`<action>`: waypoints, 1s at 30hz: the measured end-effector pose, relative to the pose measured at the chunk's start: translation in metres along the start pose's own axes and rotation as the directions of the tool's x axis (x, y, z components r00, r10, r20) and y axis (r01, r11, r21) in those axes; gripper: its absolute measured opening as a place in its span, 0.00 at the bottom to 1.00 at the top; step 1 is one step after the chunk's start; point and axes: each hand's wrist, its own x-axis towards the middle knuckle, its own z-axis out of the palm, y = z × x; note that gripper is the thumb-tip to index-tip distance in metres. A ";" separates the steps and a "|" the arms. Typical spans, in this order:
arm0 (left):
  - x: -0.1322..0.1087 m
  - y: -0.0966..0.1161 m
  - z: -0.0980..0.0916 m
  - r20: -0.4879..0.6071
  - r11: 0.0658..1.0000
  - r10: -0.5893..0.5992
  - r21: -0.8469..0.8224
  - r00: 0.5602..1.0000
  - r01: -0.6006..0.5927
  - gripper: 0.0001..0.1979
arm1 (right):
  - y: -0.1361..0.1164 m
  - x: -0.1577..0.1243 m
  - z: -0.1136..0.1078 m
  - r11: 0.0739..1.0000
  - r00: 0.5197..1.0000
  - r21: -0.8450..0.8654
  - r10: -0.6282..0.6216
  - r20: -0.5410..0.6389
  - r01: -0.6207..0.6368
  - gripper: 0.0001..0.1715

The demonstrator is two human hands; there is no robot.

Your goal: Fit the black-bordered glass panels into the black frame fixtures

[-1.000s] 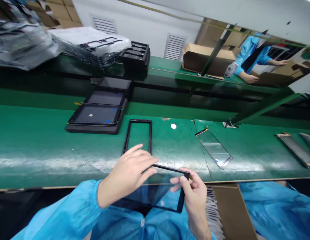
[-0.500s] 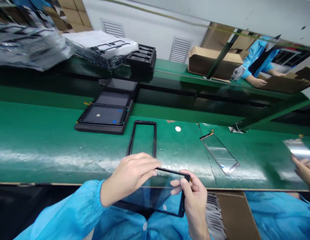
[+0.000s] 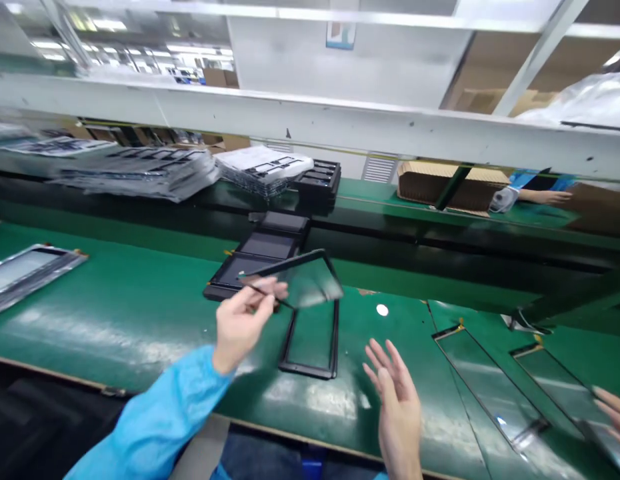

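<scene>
My left hand grips one end of a black-bordered glass touch panel, tilted in the air above the bench. Its fingers are closed on the panel's near left edge. Below the panel lies an empty black rectangular frame, flat on the green bench, its far end partly hidden behind the panel. To the right of the frame, my right hand hovers with fingers spread and holds nothing. Behind the raised panel is a black tray with several dark screens.
Two glass panels with orange tabs lie on the right; a co-worker's hand touches the farther one. Another panel lies far left. A shelf behind holds bagged stacks, black trays and a cardboard box. A green post rises there.
The panel went from both hands near my body to my left hand alone, forward over the frame. My right hand let go and opened. The view tilted up; a co-worker's panel now lies on the bench.
</scene>
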 end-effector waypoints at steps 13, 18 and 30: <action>0.172 -0.111 0.013 0.508 0.732 -0.038 0.600 0.861 -0.322 0.16 | 0.047 0.002 -0.027 0.997 0.986 -0.043 -0.066 -0.153 0.060 0.37; 0.162 -0.115 0.021 0.559 0.670 -0.127 0.658 0.819 -0.345 0.17 | 0.051 0.000 -0.020 0.994 0.984 -0.067 -0.092 -0.154 0.083 0.35; 0.095 -0.055 0.070 0.675 0.798 -0.191 0.529 0.713 -0.288 0.16 | -0.010 0.088 -0.206 0.281 0.880 -0.954 -0.474 -0.044 0.104 0.47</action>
